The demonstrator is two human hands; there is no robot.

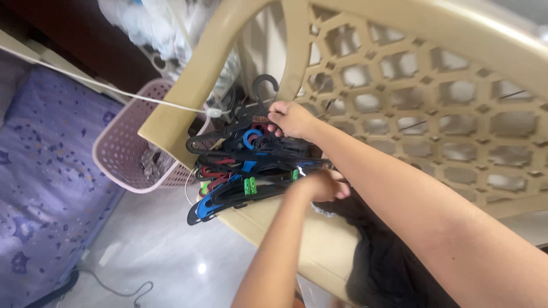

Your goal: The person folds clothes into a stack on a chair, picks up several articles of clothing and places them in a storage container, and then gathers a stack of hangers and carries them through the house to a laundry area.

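Note:
A bundle of plastic clothes hangers [240, 171], mostly black with blue, red and green parts, lies on the seat of a beige plastic chair [285, 228]. My right hand [292, 118] pinches the top hangers by their necks, just under a black hook [264, 85]. My left hand [323, 186] is closed on the lower edge of the bundle near the green clips [250, 185]. A black garment [388, 268] lies on the seat under my forearms.
The chair's lattice back [422, 114] fills the right side. A pink perforated basket [123, 154] stands beside the chair. A purple flowered bedsheet [40, 171] is at the left. A white cable [114, 89] runs across. A dark cord [117, 290] lies on the glossy floor.

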